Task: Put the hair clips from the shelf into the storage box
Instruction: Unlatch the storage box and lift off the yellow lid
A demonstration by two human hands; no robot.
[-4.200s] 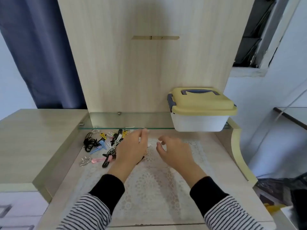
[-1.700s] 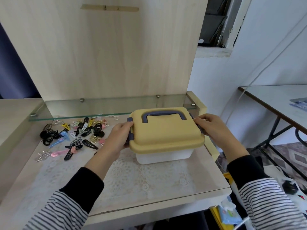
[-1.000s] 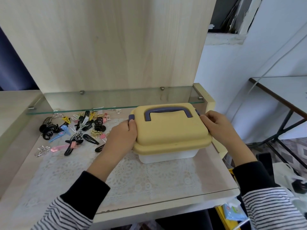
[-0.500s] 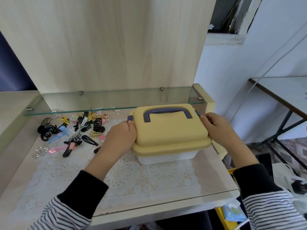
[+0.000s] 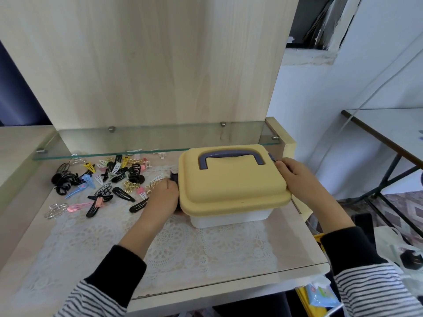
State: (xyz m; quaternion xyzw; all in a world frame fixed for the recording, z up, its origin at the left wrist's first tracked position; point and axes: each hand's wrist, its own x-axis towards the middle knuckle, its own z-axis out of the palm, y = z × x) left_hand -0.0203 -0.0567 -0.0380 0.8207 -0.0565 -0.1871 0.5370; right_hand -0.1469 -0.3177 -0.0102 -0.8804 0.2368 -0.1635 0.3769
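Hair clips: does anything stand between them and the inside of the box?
Yes: the closed lid covers the box. The clips lie loose left of it. The left hand grips a latch; the right hand holds the lid's edge.

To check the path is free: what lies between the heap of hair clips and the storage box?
The head view shows only the left hand there, gripping the side latch of the storage box.

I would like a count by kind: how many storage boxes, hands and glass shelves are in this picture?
Yellow-lidded white plastic storage box: 1
Bare hands, left hand and right hand: 2
Clear glass shelf: 1
Total: 4
The mixed-colour hair clips lie in a pile too tangled to count.
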